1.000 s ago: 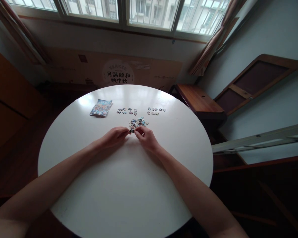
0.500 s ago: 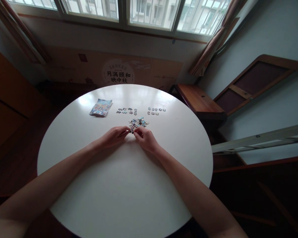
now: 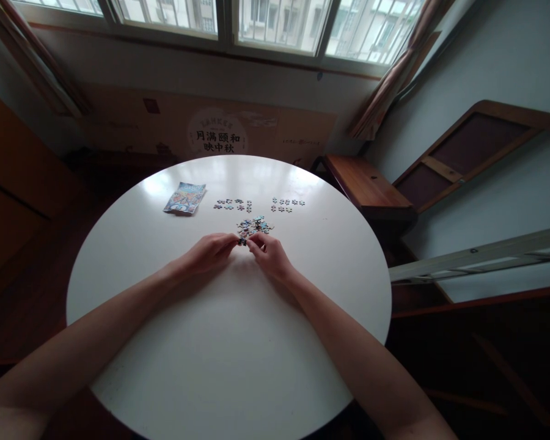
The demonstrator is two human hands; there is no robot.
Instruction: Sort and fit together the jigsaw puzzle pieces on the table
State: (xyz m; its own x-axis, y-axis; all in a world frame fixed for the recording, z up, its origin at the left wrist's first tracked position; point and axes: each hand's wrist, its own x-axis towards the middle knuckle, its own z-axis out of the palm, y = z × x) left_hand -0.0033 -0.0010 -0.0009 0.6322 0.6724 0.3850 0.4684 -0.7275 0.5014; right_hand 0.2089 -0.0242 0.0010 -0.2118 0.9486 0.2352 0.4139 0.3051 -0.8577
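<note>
Between the fingertips of both hands is a small dark jigsaw puzzle piece (image 3: 242, 242), just in front of the loose heap. My left hand (image 3: 213, 250) pinches it from the left, and my right hand (image 3: 269, 252) pinches it from the right. Whether it is one piece or two joined is too small to tell. Right behind the fingers lies a heap of mixed jigsaw pieces (image 3: 255, 225). Farther back, one group of pieces (image 3: 229, 206) is laid out in rows on the left, and another group (image 3: 282, 209) on the right.
All of this lies on a round white table (image 3: 224, 354). A colourful printed packet (image 3: 186, 199) rests at its back left. Beyond the right edge stands a wooden bench or stool (image 3: 364, 183). A cardboard panel with Chinese lettering (image 3: 297, 131) leans under the window.
Both hands stay in nearly the same place, still pinching the piece, which seems slightly turned. The whole view has shifted a little.
</note>
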